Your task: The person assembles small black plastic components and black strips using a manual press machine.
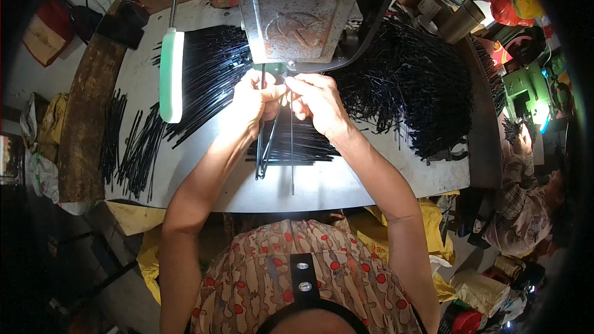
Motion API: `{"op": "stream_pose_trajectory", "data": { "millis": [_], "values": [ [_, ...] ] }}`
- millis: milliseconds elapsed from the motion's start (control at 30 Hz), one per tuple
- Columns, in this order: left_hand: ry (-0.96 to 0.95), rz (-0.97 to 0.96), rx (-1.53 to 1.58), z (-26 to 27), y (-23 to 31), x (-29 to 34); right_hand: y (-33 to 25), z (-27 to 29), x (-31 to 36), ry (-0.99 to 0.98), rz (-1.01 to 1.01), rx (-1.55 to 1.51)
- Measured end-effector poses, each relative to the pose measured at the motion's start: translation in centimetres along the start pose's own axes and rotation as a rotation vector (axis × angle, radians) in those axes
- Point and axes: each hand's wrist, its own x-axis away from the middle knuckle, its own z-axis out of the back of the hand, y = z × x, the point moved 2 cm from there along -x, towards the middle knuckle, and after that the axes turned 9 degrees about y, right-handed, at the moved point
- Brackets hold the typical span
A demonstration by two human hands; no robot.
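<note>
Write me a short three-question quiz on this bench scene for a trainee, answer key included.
1. Multiple choice. What colour is the casing of the gooseneck lamp?
A) red
B) green
C) yellow

2. True or false. The left hand and right hand are close together, just below the machine's embossed metal cover in the picture.

3. Fill in the blank. The large, tangled heap of thin black rods lies on the person's ______ side of the table.

Key: 1. B; 2. True; 3. right.
</note>
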Motion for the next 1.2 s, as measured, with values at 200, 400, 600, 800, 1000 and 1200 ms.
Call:
{"op": "stream_pose_trajectory", "data": {
  "millis": [200,400,600,800,1000,1200],
  "values": [
    [-0.029,0.003,-0.002,0.0,-0.2,0.2,0.4,0.3,-0.2,0.020,-0.086,-0.025],
    [-0.009,0.001,-0.029,0.1,-0.2,0.3,0.1,1.4,-0.4,-0.065,-0.050,0.070],
    [0.026,0.007,-0.100,-0.1,0.1,0.2,-2.8,5.8,0.7,0.115,-0.011,0.285],
    [-0.012,-0.066,-0.253,1.4,2.1,0.4,-4.6,7.9,1.9,0.163,0.067,0.411],
    [0.030,-0.196,-0.956,8.7,9.1,3.5,-4.3,9.9,3.1,0.102,0.107,0.694],
    [-0.009,-0.935,-1.179,4.5,6.9,6.3,-3.8,7.4,3.7,0.143,0.369,1.437]
  ]
}}
